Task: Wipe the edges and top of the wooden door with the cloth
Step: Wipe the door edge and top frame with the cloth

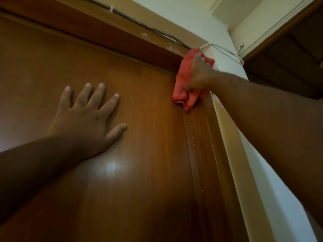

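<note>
The brown wooden door (139,163) fills most of the head view, seen from below. My left hand (87,116) lies flat on the door panel with its fingers spread and holds nothing. My right hand (199,74) presses a red cloth (182,84) against the door's upper right corner, where the right edge meets the frame. The cloth is bunched, and its folded end hangs below my hand. Part of the cloth is hidden under my fingers.
The wooden door frame (104,32) runs across the top with a dark cable (139,23) along it. A white wall corner (225,55) with a white cable stands right of the cloth. A dark recess (288,63) lies at the upper right.
</note>
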### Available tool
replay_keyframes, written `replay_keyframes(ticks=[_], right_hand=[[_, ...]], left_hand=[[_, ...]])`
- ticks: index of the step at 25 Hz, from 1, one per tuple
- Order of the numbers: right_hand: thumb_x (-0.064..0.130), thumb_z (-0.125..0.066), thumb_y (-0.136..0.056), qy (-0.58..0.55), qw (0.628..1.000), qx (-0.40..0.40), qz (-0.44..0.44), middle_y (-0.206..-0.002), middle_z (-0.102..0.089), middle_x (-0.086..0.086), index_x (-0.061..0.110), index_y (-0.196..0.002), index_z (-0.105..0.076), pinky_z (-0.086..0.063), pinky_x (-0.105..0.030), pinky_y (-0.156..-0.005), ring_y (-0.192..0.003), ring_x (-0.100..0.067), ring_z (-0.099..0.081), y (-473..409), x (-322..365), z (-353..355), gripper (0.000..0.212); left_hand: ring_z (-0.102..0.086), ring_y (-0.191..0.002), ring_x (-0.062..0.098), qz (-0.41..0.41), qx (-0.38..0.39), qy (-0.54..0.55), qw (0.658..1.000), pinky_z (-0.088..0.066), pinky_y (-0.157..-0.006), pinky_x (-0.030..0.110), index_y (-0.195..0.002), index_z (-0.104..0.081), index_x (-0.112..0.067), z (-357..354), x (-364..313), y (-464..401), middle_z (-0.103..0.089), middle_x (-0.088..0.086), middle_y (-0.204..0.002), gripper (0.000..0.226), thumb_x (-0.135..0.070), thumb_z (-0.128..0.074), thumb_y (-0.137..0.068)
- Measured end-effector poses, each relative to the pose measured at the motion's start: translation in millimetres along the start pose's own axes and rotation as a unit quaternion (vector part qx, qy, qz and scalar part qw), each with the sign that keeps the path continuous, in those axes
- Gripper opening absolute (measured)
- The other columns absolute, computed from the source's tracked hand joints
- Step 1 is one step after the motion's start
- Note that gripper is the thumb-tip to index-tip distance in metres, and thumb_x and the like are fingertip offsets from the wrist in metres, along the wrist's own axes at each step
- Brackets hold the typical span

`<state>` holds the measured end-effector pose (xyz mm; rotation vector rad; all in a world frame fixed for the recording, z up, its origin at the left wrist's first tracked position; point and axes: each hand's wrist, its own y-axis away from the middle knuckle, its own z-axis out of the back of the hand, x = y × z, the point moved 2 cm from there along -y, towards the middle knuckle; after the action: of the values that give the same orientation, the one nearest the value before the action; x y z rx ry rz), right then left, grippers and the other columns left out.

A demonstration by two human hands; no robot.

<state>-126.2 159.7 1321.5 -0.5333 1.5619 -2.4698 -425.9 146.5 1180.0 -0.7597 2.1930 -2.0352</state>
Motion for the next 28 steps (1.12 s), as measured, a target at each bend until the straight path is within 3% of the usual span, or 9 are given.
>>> replay_keyframes(ticks=[2,4,7,12,17,20,22,25,28], right_hand=[[0.02,-0.092,-0.041,-0.053,0.999,-0.002,-0.001,-0.151,-0.036,-0.025,0.001,-0.155,-0.011,-0.049,-0.049,-0.102,-0.133,-0.042,-0.044,-7,5,2,0.141],[0.018,-0.085,-0.065,-0.025,0.995,-0.087,0.029,-0.153,-0.031,-0.018,0.008,-0.155,-0.013,-0.045,-0.043,-0.105,-0.138,-0.038,-0.036,6,-1,-11,0.115],[0.034,-0.068,-0.083,0.022,0.983,-0.152,0.1,-0.148,-0.037,-0.015,0.012,-0.152,-0.02,-0.046,-0.039,-0.099,-0.13,-0.031,-0.044,68,-32,-44,0.087],[0.057,-0.073,-0.064,0.163,0.974,-0.063,0.144,-0.123,-0.049,-0.007,0.015,-0.14,-0.03,-0.051,-0.03,-0.079,-0.101,-0.02,-0.057,123,-66,-64,0.096],[0.032,-0.079,-0.077,0.016,0.996,-0.044,0.076,-0.098,-0.055,-0.003,0.013,-0.127,-0.038,-0.051,-0.028,-0.049,-0.076,-0.015,-0.063,28,-21,-4,0.067],[0.013,-0.076,-0.082,-0.137,0.99,-0.042,0.01,-0.096,-0.07,-0.019,-0.004,-0.104,-0.049,-0.061,-0.036,-0.062,-0.08,-0.026,-0.074,-22,3,25,0.039],[0.004,-0.072,-0.082,-0.105,0.993,-0.055,0.004,-0.105,-0.065,-0.029,-0.01,-0.123,-0.043,-0.062,-0.044,-0.073,-0.087,-0.036,-0.074,-29,18,9,0.052],[0.018,-0.075,-0.082,-0.061,0.964,-0.208,0.154,-0.15,-0.04,-0.019,0.007,-0.153,-0.024,-0.04,-0.043,-0.111,-0.134,-0.035,-0.047,-22,57,-16,0.089],[0.027,-0.073,-0.083,-0.024,0.934,-0.208,0.291,-0.166,-0.013,-0.012,0.014,-0.159,-0.008,-0.018,-0.045,-0.118,-0.151,-0.032,-0.015,-12,84,-30,0.102]], left_hand=[[-0.031,-0.144,0.04,0.003,0.0,0.007,1.0,-0.019,-0.112,0.064,-0.154,-0.031,-0.027,0,-1,0,-0.034,0.017,-0.159,0.081,-0.077,-0.019,-0.091],[-0.032,-0.144,0.04,-0.003,-0.007,0.011,1.0,-0.02,-0.111,0.065,-0.153,-0.033,-0.026,1,0,-1,-0.035,0.017,-0.159,0.081,-0.076,-0.019,-0.091],[-0.032,-0.144,0.041,0.001,-0.005,0.014,1.0,-0.02,-0.11,0.066,-0.153,-0.035,-0.023,0,-2,2,-0.036,0.019,-0.158,0.081,-0.074,-0.018,-0.092],[-0.032,-0.142,0.044,-0.005,-0.014,0.023,1.0,-0.021,-0.109,0.068,-0.152,-0.038,-0.019,-4,1,0,-0.037,0.023,-0.156,0.08,-0.071,-0.023,-0.092],[-0.034,-0.142,0.044,-0.01,0.004,0.007,1.0,-0.022,-0.108,0.068,-0.152,-0.039,-0.019,-2,7,4,-0.037,0.022,-0.155,0.079,-0.07,-0.025,-0.092],[-0.034,-0.143,0.042,0.011,0.035,0.003,0.999,-0.024,-0.109,0.067,-0.152,-0.038,-0.02,15,6,-2,-0.037,0.021,-0.157,0.079,-0.07,-0.022,-0.093],[-0.034,-0.144,0.041,0.013,0.057,0.015,0.998,-0.025,-0.111,0.066,-0.153,-0.038,-0.021,15,4,0,-0.037,0.019,-0.157,0.08,-0.07,-0.019,-0.093],[-0.024,-0.15,0.036,0.005,0.082,0.018,0.996,-0.019,-0.116,0.063,-0.158,-0.027,-0.026,18,-4,7,-0.027,0.014,-0.163,0.084,-0.073,-0.009,-0.09],[-0.01,-0.154,0.029,0.001,0.069,0.049,0.996,-0.011,-0.121,0.057,-0.16,-0.01,-0.034,20,-1,6,-0.01,0.007,-0.168,0.087,-0.077,0.003,-0.086]])
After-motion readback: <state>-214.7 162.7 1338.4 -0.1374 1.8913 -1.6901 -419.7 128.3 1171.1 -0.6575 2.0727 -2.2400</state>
